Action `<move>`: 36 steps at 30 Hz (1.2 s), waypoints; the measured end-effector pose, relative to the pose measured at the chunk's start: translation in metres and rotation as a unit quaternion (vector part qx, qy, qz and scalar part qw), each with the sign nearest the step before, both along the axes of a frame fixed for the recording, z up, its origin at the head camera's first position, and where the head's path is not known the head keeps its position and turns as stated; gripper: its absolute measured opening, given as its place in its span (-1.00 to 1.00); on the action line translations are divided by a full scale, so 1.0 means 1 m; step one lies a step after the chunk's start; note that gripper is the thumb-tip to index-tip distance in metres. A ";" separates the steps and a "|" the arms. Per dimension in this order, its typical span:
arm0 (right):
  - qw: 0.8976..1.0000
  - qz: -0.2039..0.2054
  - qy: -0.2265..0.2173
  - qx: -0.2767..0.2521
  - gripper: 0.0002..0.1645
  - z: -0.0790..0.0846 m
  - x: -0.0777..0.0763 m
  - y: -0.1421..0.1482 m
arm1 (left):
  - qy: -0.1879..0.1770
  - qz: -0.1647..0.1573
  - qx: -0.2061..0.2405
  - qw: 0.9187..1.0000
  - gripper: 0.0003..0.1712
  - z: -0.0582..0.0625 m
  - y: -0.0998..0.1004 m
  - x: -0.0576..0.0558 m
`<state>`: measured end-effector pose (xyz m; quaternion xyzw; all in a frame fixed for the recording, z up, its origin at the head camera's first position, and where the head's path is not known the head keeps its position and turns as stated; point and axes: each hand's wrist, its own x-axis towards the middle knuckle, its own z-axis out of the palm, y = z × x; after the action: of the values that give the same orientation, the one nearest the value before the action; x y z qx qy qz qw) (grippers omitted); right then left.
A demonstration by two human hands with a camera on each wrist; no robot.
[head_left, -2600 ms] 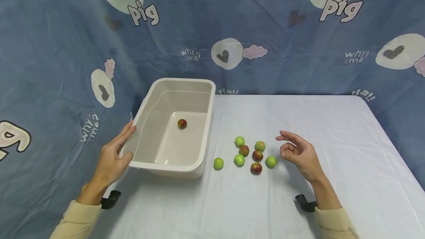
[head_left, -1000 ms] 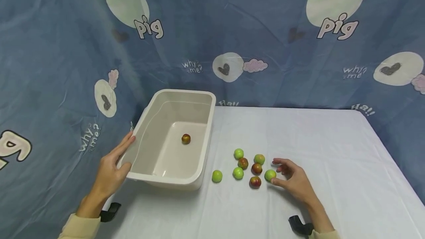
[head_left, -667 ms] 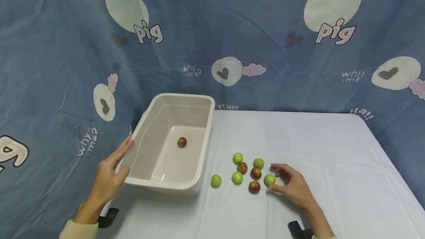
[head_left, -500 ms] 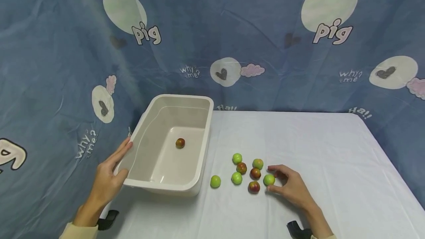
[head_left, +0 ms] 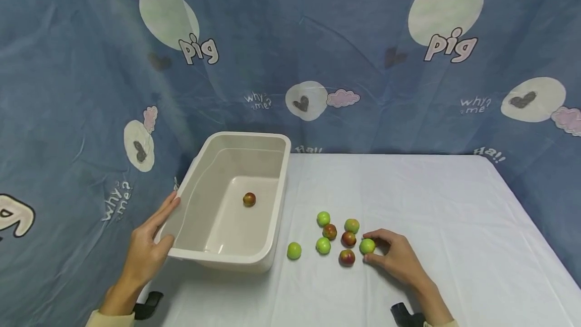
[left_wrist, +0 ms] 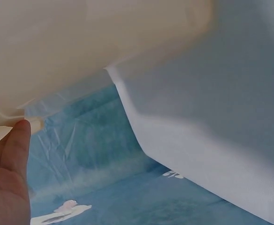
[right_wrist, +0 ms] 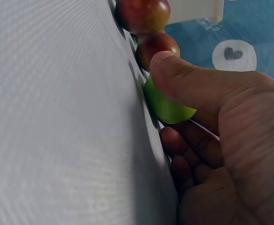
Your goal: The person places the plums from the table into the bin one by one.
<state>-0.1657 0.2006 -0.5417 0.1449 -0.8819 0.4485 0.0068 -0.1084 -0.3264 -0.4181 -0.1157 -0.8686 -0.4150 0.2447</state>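
My left hand (head_left: 147,243) grips the cream plastic tub (head_left: 277,201) at its left near corner, fingers along the side rim and thumb at the near edge. The tub is tilted. Inside it lies one red-brown round fruit (head_left: 249,199). On the white table, my right hand (head_left: 399,259) pinches a small round green fruit (head_left: 367,246) between thumb and fingers; in the right wrist view the thumb covers part of this green fruit (right_wrist: 167,105). Just beyond it are red-brown fruits (right_wrist: 144,16). In the left wrist view, fingers (left_wrist: 17,145) touch the tub's underside edge.
Several green and red-brown fruits lie loosely grouped left of my right hand, among them a red one (head_left: 347,258) and a lone green one (head_left: 294,251) near the tub. A blue printed curtain (head_left: 354,39) hangs behind the white-covered table (head_left: 454,206).
My right hand has come down from the right of the fruits and closed its thumb and fingers on the green fruit. The fruit in the tub shifts slightly. My left hand keeps its hold.
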 end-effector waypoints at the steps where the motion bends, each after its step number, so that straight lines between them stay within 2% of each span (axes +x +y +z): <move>1: 1.000 -0.002 0.000 0.001 -0.44 0.000 -0.001 0.000 | 0.000 0.000 0.001 1.000 -0.07 0.000 0.000 0.000; 9: 1.000 -0.011 -0.008 -0.023 -0.47 0.003 -0.005 0.004 | 0.005 0.003 0.013 1.000 -0.08 -0.001 0.000 -0.002; 14: 0.997 -0.008 -0.029 -0.070 -0.46 0.008 -0.006 0.005 | 0.014 0.004 0.009 1.000 -0.08 -0.002 -0.001 -0.003; 19: 0.990 -0.001 -0.052 -0.132 -0.44 0.012 -0.002 0.005 | 0.008 0.006 0.010 1.000 -0.08 -0.004 -0.001 -0.003; 23: 0.984 0.010 -0.041 -0.173 -0.46 0.015 0.000 0.004 | -0.002 0.007 0.014 1.000 -0.08 -0.005 -0.001 -0.001; 29: 0.977 0.028 -0.011 -0.209 -0.50 0.023 -0.003 0.004 | 0.001 0.008 0.012 1.000 -0.08 -0.004 -0.001 -0.001; 36: 0.975 0.033 0.023 -0.220 -0.49 0.039 -0.011 0.008 | 0.013 0.006 0.006 1.000 -0.09 -0.003 0.000 -0.002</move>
<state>-0.1763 0.2091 -0.5025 0.1795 -0.7562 0.6277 0.0436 -0.1099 -0.3266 -0.4211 -0.1143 -0.8637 -0.4171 0.2586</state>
